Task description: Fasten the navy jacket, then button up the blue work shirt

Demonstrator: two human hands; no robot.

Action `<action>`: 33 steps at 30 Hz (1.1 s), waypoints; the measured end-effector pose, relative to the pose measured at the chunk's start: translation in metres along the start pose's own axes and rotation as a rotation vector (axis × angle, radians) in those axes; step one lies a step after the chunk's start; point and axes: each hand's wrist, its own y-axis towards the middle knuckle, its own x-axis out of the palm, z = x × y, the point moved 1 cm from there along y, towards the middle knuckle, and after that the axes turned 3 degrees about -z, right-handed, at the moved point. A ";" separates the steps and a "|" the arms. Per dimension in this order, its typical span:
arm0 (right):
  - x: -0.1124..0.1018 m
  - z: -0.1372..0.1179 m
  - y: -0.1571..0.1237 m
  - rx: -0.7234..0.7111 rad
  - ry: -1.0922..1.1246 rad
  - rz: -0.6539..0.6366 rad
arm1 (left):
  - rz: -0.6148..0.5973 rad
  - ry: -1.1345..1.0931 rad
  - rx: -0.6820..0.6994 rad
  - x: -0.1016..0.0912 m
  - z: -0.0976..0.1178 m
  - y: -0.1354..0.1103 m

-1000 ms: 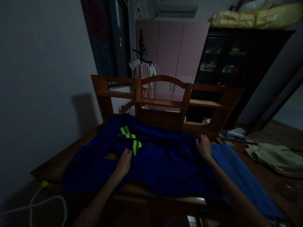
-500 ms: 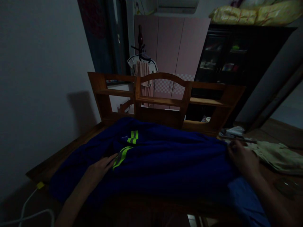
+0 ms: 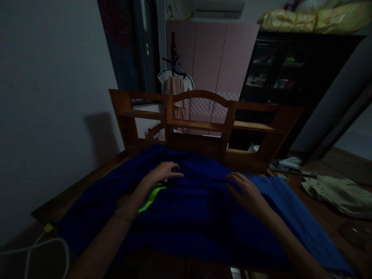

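Note:
A dark blue work garment (image 3: 186,217) with a yellow-green reflective stripe (image 3: 150,199) lies spread over the wooden desk. My left hand (image 3: 165,170) is over its upper middle, thumb and fingers curved apart with nothing between them. To the right, my right hand (image 3: 245,192) hovers over or rests on the cloth, also with thumb and fingers apart; I cannot tell whether it touches. A lighter blue cloth surface (image 3: 290,209) shows along the right side, partly under the dark blue fabric. My left hand and forearm hide part of the reflective trim.
A wooden shelf rack (image 3: 200,124) rises along the back edge. At right lie a pale folded garment (image 3: 337,192) and a dark glassy object (image 3: 354,232). A white cable (image 3: 43,242) loops at lower left, beside a wall (image 3: 52,108).
My right hand has moved left from the garment's right end, which has been folded inward, uncovering lighter blue cloth. My left hand has moved up and right from the reflective stripe.

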 end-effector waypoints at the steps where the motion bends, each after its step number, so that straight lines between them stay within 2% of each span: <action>1: 0.005 -0.016 0.012 -0.047 0.048 -0.054 | -0.083 -0.027 -0.008 0.010 -0.006 0.009; 3: 0.021 -0.042 0.033 -0.110 0.116 -0.097 | -0.208 -0.097 -0.002 0.030 -0.021 0.015; 5: 0.041 -0.058 0.051 -0.154 0.154 -0.137 | -0.221 -0.153 0.036 0.043 -0.033 0.010; 9: 0.096 -0.062 0.076 -0.177 0.209 -0.309 | -0.139 -0.222 0.074 0.052 -0.048 0.000; 12: 0.139 -0.056 0.077 -0.150 0.191 -0.468 | -0.079 -0.262 0.042 0.049 -0.061 0.000; 14: 0.160 -0.052 0.070 -0.128 0.172 -0.470 | -0.005 -0.272 0.001 0.046 -0.072 0.001; 16: 0.174 -0.050 0.061 -0.116 0.167 -0.421 | 0.064 -0.265 -0.043 0.042 -0.081 -0.001; 18: 0.182 -0.050 0.055 -0.106 0.159 -0.382 | 0.114 -0.258 -0.071 0.038 -0.084 -0.003; 21: 0.186 -0.050 0.053 -0.104 0.135 -0.358 | 0.197 -0.257 -0.066 0.033 -0.078 -0.006; 26: 0.175 -0.061 0.058 -0.134 0.116 -0.210 | 0.386 -0.360 -0.110 0.033 -0.066 -0.004; 30: 0.158 -0.077 0.060 -0.338 0.138 -0.154 | 0.497 -0.597 -0.125 0.036 -0.071 0.001; 32: 0.156 -0.078 0.060 -0.420 0.103 -0.153 | 0.502 -0.716 -0.084 0.040 -0.070 0.004; 33: 0.158 -0.076 0.060 -0.417 0.081 -0.155 | 0.475 -0.750 -0.047 0.043 -0.069 0.005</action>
